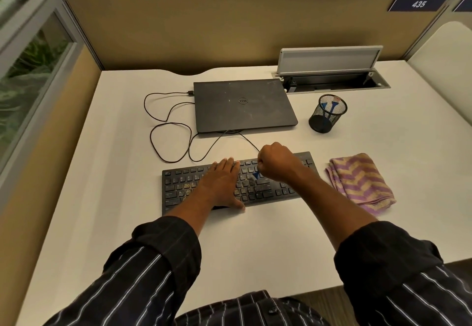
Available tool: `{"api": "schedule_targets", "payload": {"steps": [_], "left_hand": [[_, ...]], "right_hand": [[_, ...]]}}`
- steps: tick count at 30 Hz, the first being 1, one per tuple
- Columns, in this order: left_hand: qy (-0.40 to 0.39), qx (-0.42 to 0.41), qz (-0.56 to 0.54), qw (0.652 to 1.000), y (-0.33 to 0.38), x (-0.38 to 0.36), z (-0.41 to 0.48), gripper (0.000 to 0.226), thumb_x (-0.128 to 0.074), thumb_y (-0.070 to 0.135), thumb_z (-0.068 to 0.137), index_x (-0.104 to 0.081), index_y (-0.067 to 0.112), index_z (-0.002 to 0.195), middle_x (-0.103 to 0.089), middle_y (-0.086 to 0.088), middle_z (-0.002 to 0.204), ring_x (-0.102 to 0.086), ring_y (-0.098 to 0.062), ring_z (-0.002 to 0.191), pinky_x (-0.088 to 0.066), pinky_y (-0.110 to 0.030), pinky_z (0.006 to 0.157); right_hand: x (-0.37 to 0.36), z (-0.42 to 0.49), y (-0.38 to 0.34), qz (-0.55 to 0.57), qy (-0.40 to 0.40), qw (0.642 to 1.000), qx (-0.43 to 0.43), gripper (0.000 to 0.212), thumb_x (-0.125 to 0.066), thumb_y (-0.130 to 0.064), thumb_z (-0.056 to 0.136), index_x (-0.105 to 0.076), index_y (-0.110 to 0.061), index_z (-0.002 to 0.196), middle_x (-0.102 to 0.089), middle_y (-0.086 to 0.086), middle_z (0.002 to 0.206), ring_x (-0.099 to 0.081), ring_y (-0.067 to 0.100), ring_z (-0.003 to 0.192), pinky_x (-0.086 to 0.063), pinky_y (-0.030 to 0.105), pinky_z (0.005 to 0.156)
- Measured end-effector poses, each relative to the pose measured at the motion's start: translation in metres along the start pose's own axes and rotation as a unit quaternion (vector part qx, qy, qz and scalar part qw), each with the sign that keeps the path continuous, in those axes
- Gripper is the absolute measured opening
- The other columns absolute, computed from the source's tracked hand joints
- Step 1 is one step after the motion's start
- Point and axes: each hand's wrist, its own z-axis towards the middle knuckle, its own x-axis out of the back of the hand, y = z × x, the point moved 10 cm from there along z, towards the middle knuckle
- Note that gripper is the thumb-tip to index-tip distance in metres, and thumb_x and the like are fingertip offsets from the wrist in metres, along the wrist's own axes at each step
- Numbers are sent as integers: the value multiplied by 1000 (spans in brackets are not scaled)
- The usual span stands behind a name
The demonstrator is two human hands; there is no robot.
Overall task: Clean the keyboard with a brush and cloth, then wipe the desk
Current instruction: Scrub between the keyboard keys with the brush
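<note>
Brushing step. Right hand (275, 163) fisted on the brush (255, 175), probably bristles down, blurred. Left hand (224, 180) flat, holding nothing, pinning the keyboard (178, 187), whose long axis runs along the bench (115, 146) front edge. Cloth (360, 182) lies just right of it, nearer the right hand.

1. The brush (255, 175) is mostly swallowed by the closed right hand (277, 162); only a blurry blue and pale tip pokes out over the keys.
2. The left hand (222, 181) lies flat and hides the middle of the keyboard (178, 187).
3. Key legends are too small to read.
4. What's in the mesh pen cup (327, 113) is just blue and white shapes, can't tell what.
5. The surface (102, 172) is cut off at the bottom and right edges.
6. The cable (169, 121) vanishes behind the right hand.
</note>
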Motion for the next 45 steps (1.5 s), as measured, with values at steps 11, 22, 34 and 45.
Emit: {"api": "schedule_targets", "payload": {"steps": [11,22,34,45], "left_hand": [[1,1,-5,1000,0,0,0,136,-73,76,68,3,9,160,2,-13,168,1,-28,155,-6,-47,126],[-1,0,0,1000,0,0,-1,136,-72,76,69,4,9,160,2,-14,168,1,-29,155,-6,-47,126],[-3,0,-1,1000,1,0,1,135,-71,76,70,4,9,160,3,-14,168,2,-30,155,-5,-47,126],[8,-2,-10,1000,0,1,-1,135,-72,75,70,3,8,160,2,-13,168,2,-29,155,-4,-45,126]], "right_hand": [[-4,2,-3,-24,-12,1000,14,17,-63,-18,88,-70,-5,96,-70,11,91,-64,22,77,-58,36,75],[-3,0,1,-24,-16,999,15,18,-62,-17,90,-70,-4,100,-71,12,96,-64,21,80,-57,35,76],[-9,-1,-3,-5,-26,1000,11,14,-60,-15,90,-66,-4,84,-68,12,84,-64,22,74,-57,36,70],[-8,2,-6,11,-27,1000,-4,13,-62,-14,88,-70,-3,89,-69,11,83,-66,24,75,-58,36,73]]}}
